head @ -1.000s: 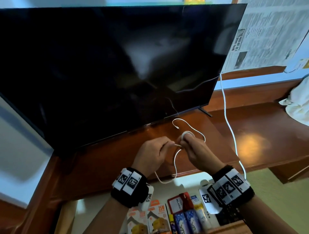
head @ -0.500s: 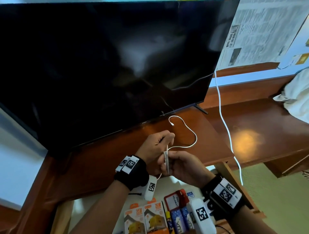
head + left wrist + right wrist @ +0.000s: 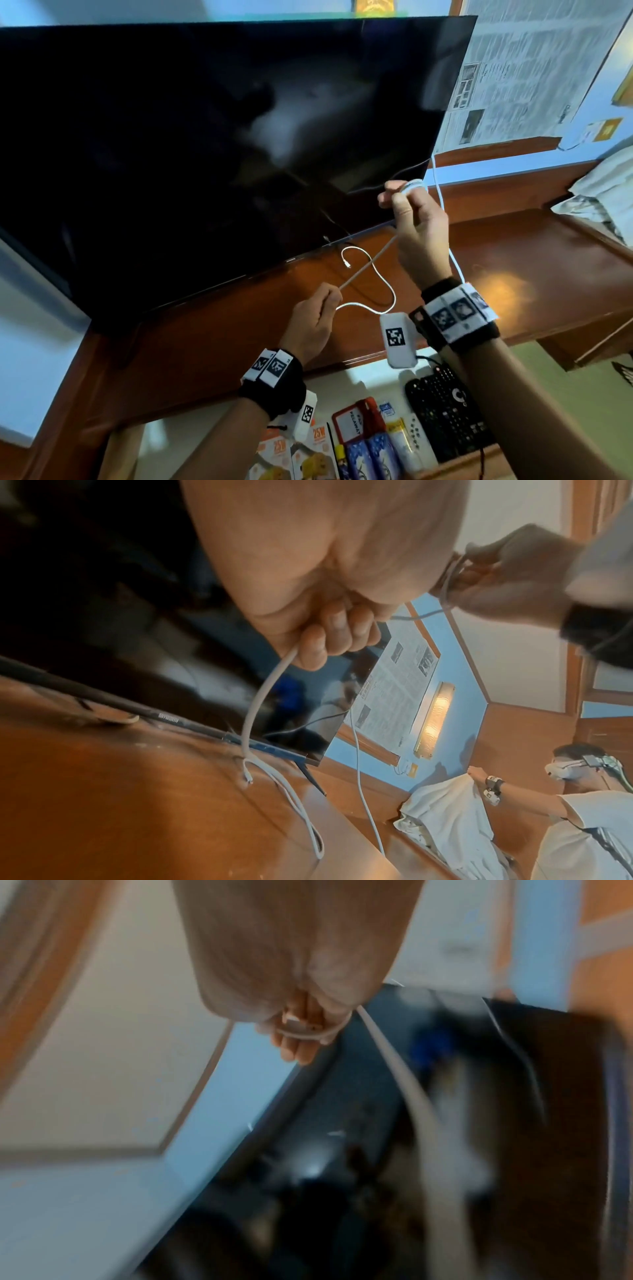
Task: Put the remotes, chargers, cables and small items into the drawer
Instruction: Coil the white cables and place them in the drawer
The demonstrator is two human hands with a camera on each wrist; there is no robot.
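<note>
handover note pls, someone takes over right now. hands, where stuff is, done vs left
Left hand: pinches the white cable low over the wooden top.
Right hand: raised in front of the TV, a few turns of the cable coiled round its fingers; the span between the two grips is taut.
Cable's free end and plug lie loose on the top.
Drawer: open below the top; holds a black remote, a white remote and charger boxes.
Done: those items stowed.
Left: finish coiling, put the cable in the drawer. A second white cable hangs beside the TV.
</note>
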